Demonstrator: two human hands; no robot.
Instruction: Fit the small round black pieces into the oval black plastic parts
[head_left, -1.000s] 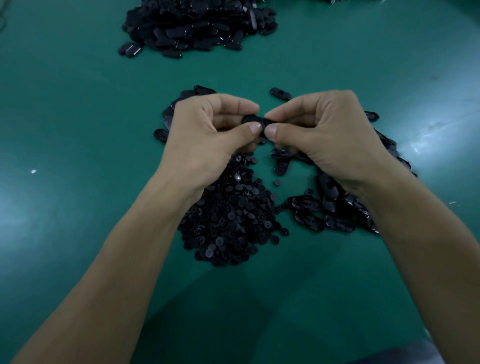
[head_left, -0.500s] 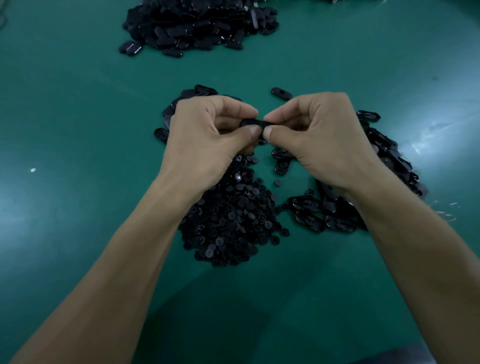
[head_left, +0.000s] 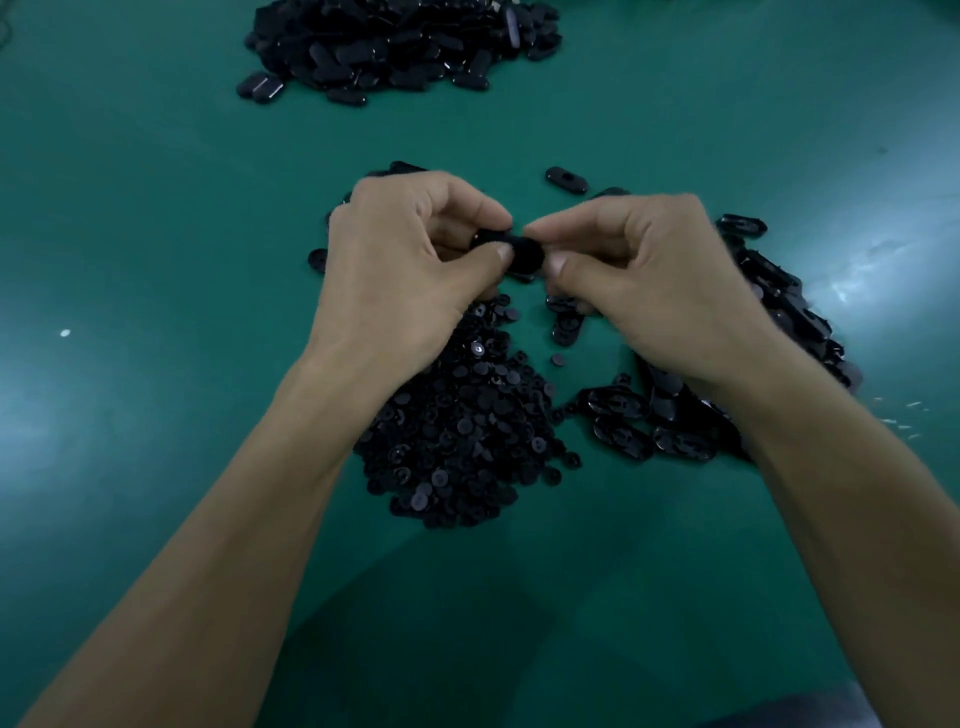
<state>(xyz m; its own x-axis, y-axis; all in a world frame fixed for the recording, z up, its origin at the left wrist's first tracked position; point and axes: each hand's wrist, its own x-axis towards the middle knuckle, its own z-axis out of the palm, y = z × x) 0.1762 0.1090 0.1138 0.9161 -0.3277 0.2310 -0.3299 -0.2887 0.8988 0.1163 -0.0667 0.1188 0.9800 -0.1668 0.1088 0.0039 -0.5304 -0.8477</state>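
Oval black part (head_left: 511, 252) held above the worktop (head_left: 156, 234), between both hands, long axis running left-right. Left hand (head_left: 410, 270) pinches its left end, thumb over forefinger; right hand (head_left: 644, 280) pinches the right end; both equally near. Whether a round piece already sits in it cannot be told: fingers cover the socket, black on black. Heap of small round pieces (head_left: 467, 426) lies directly below, toward the wrists. Loose ovals (head_left: 675, 426) under the right wrist, partly hidden. Far pile (head_left: 395, 47) at top edge, cut off.
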